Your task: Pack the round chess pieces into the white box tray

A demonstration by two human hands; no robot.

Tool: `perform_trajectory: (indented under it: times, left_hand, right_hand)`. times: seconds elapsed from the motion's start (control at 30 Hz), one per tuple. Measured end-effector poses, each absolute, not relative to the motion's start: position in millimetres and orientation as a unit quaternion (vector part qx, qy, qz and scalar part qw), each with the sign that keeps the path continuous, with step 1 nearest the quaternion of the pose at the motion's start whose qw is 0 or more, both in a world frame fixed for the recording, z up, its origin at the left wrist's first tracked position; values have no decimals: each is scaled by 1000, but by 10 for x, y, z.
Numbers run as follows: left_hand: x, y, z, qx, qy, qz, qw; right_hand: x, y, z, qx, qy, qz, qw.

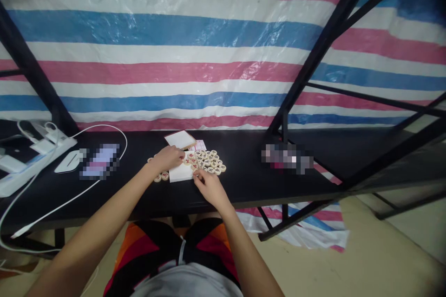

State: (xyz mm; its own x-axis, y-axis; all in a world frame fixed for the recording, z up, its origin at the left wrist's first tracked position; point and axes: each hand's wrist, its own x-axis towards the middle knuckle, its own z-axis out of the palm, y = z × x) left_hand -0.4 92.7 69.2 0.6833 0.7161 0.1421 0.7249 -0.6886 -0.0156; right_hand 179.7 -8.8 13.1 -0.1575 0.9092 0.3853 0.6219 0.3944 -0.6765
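Observation:
A shallow white box [179,174] lies on the black table in front of me, with several red-marked xiangqi pieces [191,161] at its right end. My left hand [169,158] reaches over the box from the left, its fingers bent and drawn together by the pieces; what sits at the fingertips is mostly hidden. At the box's near right corner, my right hand [210,184] has thumb and fingers pinched on the edge. Black-marked xiangqi pieces [211,162] cluster right of the box. More red-marked pieces [165,176] lie to its left, partly under my left forearm.
Behind the box lies a white lid-like panel [180,139] beside a pink-and-white paper [198,145]. A blurred phone [100,161], white cables [62,204] and a power strip [38,158] are at left. Blurred items [287,158] and a black frame post [306,65] stand right.

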Motion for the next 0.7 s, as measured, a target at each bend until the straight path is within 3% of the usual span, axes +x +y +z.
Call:
perform_trajectory:
  times: [0.23,0.47,0.7]
  left_hand:
    - [-555,242,625,-764,-527,-371,-24]
    - [-937,-72,237,-665,-649,-367,-41]
    - [-943,3,187,-723,-627,-288,-17]
  right_hand:
    - [1808,-81,105,-512,-741,185,393]
    - [1808,-90,111,-514,-742,186,388]
    - [1808,-98,117,-522,-739,185,384]
